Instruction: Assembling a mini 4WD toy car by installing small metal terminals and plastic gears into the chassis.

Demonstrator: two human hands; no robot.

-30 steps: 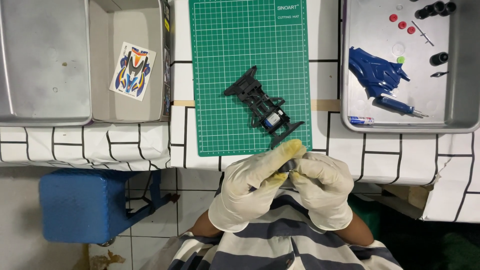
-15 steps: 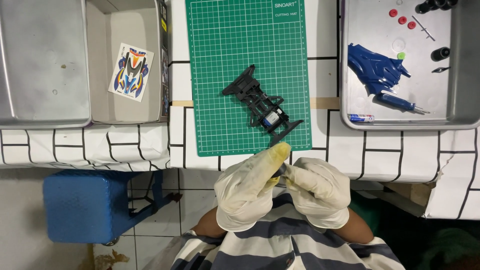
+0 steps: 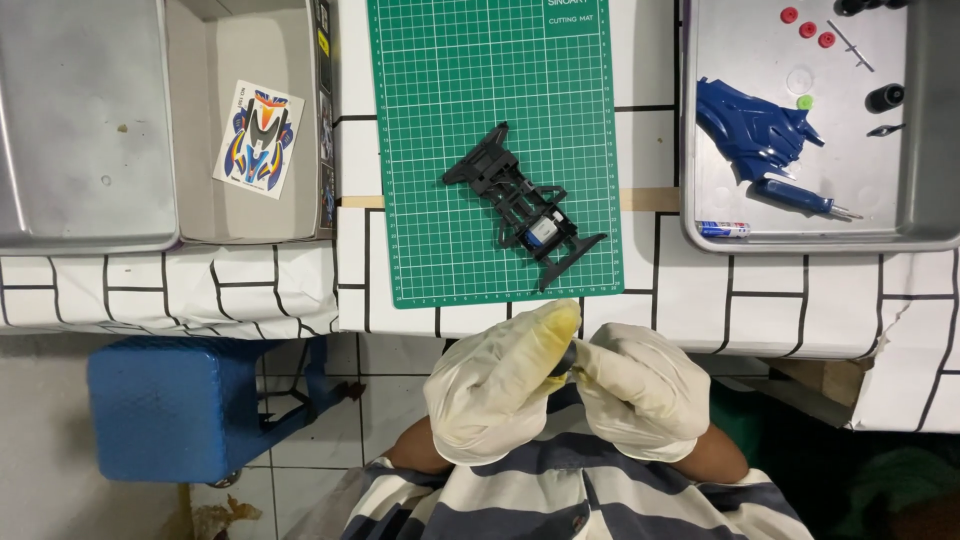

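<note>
Both of my hands wear pale rubber gloves and meet just below the table's front edge, over my striped shirt. My left hand [image 3: 497, 385] and my right hand [image 3: 640, 385] pinch a small dark part [image 3: 563, 362] between their fingertips; most of it is hidden. Above them, a black toy car chassis [image 3: 522, 203] with a small motor lies at an angle on the green cutting mat [image 3: 440, 150].
A metal tray [image 3: 925, 215] at the right holds a blue car body shell [image 3: 752, 128], a blue screwdriver [image 3: 795, 197], red round parts [image 3: 808, 28] and black wheels. An open cardboard box [image 3: 195, 200] with a sticker sheet [image 3: 258, 138] and another metal tray [image 3: 70, 120] stand left. A blue stool [image 3: 175, 405] is below.
My hands have drawn slightly closer to my body, still pressed together on the small part. The view has shifted a little; the chassis has not moved.
</note>
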